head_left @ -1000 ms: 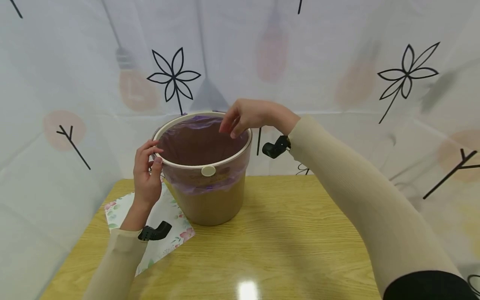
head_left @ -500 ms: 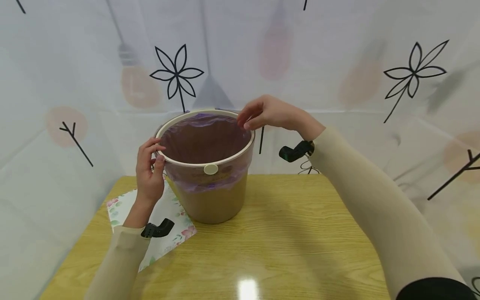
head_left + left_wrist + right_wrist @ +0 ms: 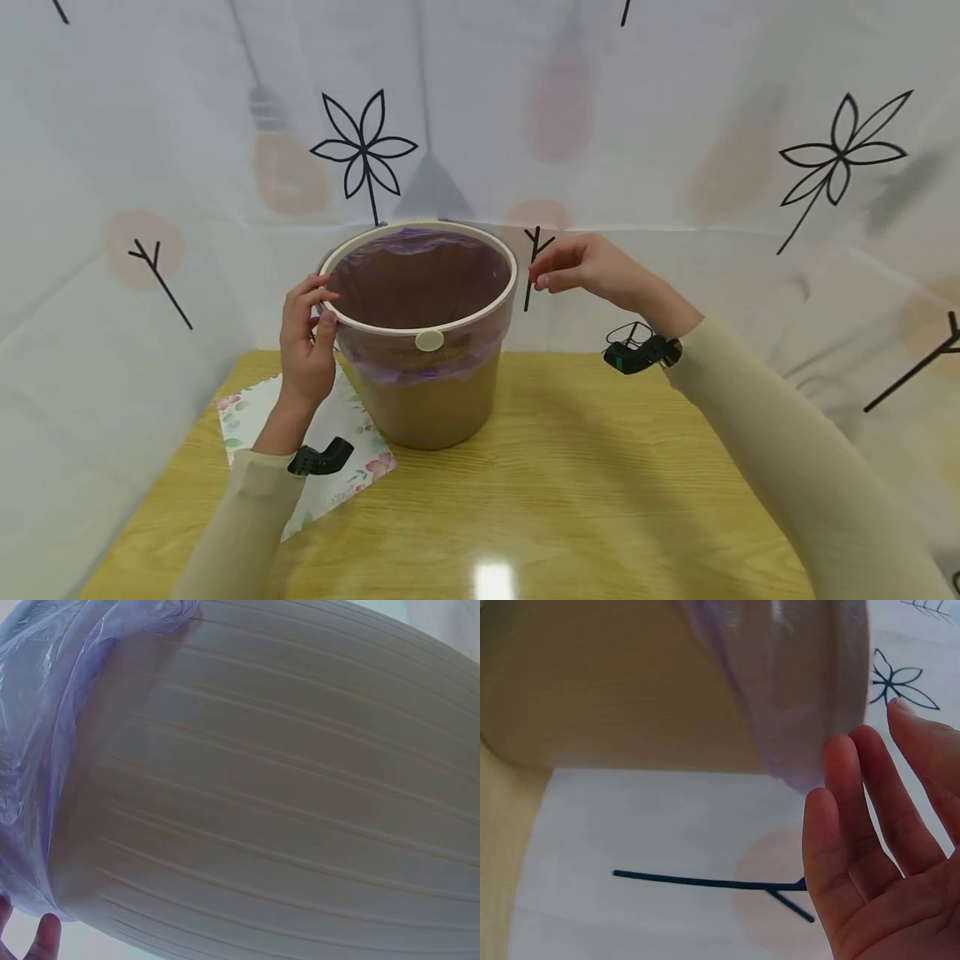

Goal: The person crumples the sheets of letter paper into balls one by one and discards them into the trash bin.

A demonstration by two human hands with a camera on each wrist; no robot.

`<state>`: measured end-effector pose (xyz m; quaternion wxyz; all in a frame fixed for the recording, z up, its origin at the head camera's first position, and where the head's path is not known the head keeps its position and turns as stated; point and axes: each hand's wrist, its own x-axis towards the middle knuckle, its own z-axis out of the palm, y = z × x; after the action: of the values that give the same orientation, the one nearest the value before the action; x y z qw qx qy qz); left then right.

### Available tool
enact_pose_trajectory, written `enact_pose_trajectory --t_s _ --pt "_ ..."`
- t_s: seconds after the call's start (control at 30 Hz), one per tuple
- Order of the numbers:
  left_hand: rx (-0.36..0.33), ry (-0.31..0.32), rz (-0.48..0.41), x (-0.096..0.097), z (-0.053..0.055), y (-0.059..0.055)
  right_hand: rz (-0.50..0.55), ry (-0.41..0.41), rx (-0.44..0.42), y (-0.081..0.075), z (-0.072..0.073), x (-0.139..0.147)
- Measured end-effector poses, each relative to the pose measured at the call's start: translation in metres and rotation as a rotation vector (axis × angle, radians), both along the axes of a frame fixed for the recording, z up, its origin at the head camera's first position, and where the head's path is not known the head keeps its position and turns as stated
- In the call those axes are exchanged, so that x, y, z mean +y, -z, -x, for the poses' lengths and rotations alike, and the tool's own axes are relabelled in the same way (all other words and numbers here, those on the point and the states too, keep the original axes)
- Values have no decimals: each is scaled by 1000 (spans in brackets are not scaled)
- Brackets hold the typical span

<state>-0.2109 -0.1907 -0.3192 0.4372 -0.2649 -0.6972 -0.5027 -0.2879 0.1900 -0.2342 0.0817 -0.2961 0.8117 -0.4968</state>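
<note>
A brown trash can (image 3: pixel 427 417) with a cream rim ring (image 3: pixel 375 325) stands upright on the table. Its purple bag (image 3: pixel 408 367) lines the inside and folds down over the outer wall. My left hand (image 3: pixel 307 350) holds the rim at the left side, fingertips over the ring and thumb outside; the left wrist view shows the ribbed wall and the bag's crumpled edge. Just right of the rim, my right hand (image 3: pixel 588 267) is in the air with loosely bent fingers and nothing between them. In the right wrist view its fingertips (image 3: pixel 821 810) overlap the bag's folded edge.
A floral-bordered white sheet (image 3: pixel 337 483) lies on the wooden table (image 3: pixel 540 492), partly behind my left forearm. Behind the table hangs a white cloth (image 3: pixel 637 100) printed with flowers and lamps. Both wrists wear small black cameras.
My right hand has moved from over the can's opening out to the right, past the rim, and come lower. My left hand has stayed at the left rim.
</note>
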Motion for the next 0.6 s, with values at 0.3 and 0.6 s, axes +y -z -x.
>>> enact_pose_trajectory --t_s 0.3,0.6 --pt "5 10 -4 1 2 -2 -63 17 -43 23 -13 15" --pt "-40 -10 18 -1 -3 0 -114 -56 -79 58 -28 10"
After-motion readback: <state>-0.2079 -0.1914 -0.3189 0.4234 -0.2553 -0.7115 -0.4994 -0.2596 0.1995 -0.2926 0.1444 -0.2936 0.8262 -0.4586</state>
